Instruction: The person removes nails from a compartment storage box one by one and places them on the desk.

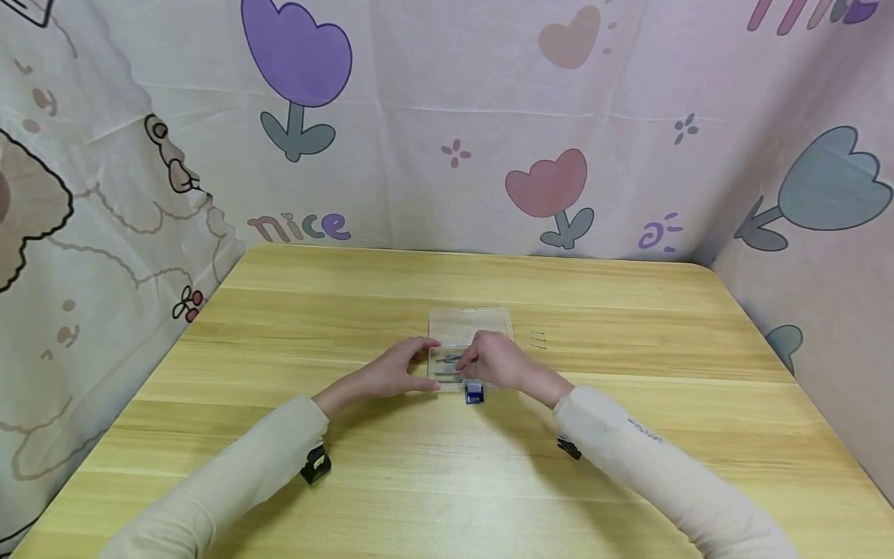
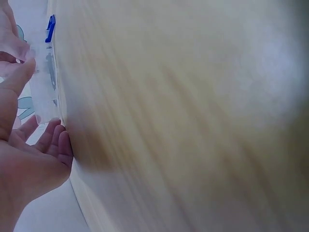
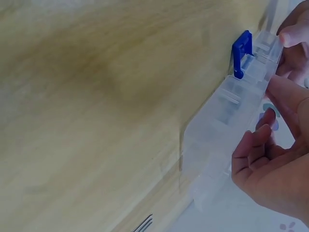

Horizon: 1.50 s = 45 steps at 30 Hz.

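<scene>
A clear plastic box [image 1: 482,320] lies on the table with its lid raised at the back; a blue latch [image 1: 474,394] is at its front. Inside, several thin metal pieces [image 1: 447,374] lie in the compartments. My left hand [image 1: 391,371] holds the box's left end, thumb near the front corner and fingers farther back. My right hand [image 1: 494,361] reaches over the box, thumb and index finger down in it among the metal pieces, the other fingers curled in the right wrist view. What is between its fingertips is hidden, so I cannot tell what it holds.
Three thin metal pins [image 1: 538,339] lie in a spaced row on the wooden table [image 1: 628,310], right of the box. A printed cloth [image 1: 433,93] hangs behind the table and along both sides.
</scene>
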Motion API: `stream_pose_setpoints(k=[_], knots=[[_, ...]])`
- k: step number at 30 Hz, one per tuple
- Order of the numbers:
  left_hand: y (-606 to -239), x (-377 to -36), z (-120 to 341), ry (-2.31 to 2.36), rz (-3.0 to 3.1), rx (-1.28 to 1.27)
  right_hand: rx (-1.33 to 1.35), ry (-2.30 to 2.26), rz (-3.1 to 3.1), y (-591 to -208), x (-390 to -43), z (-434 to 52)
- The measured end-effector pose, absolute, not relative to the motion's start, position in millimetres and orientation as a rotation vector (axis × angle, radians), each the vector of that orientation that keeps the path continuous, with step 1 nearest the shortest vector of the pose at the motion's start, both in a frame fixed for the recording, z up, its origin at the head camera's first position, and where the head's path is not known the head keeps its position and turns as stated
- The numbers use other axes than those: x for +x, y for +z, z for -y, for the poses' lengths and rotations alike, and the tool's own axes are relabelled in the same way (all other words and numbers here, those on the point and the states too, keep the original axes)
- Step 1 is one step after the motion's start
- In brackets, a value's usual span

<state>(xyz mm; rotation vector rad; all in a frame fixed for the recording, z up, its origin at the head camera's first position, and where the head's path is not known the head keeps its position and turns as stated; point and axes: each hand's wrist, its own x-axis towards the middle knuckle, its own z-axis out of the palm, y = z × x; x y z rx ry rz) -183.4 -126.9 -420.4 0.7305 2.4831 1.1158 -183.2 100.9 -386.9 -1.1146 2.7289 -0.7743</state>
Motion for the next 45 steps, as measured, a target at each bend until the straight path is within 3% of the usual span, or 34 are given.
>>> stream_pose_setpoints(k=[23, 37, 45], knots=[[-421.2, -185.9, 125.5, 1.125, -2.477, 0.739, -0.788, -0.643, -2.782, -389.6, -180.7, -86.2], [-421.9, -184.3, 125.2, 1.113, -2.475, 0.705, -1.059, -0.734, -2.776, -402.6, -183.7, -95.0], [-420.1, -185.1, 124.5, 1.123, -2.485, 0.723, -1.076, -0.638, -2.795, -396.0, -186.2, -91.5]])
